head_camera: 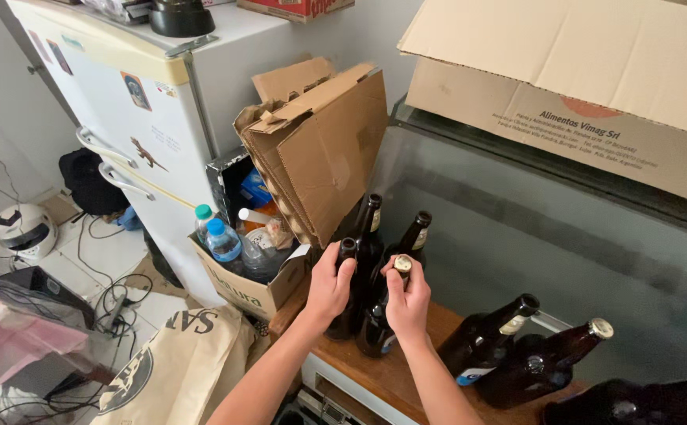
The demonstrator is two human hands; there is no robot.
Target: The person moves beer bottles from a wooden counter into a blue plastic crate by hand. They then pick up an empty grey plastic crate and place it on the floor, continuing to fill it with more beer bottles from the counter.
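Several dark brown glass bottles stand on a wooden shelf [363, 370] against a grey wall. My left hand [329, 285] is wrapped around the neck of one upright bottle [347, 250]. My right hand [408, 301] grips the neck of a second bottle [402, 264] with a gold cap, just to its right. Two more upright bottles [372, 216] stand right behind them. Further right, two bottles [508, 327] lean tilted on the shelf, one with a gold cap [600, 328].
A folded cardboard stack [324, 149] leans over a box of plastic bottles [233, 252] beside a white fridge [154, 110]. A large cardboard box [579, 86] sits on a ledge above. A cloth bag [178, 362], cables and a helmet [25, 230] lie on the floor.
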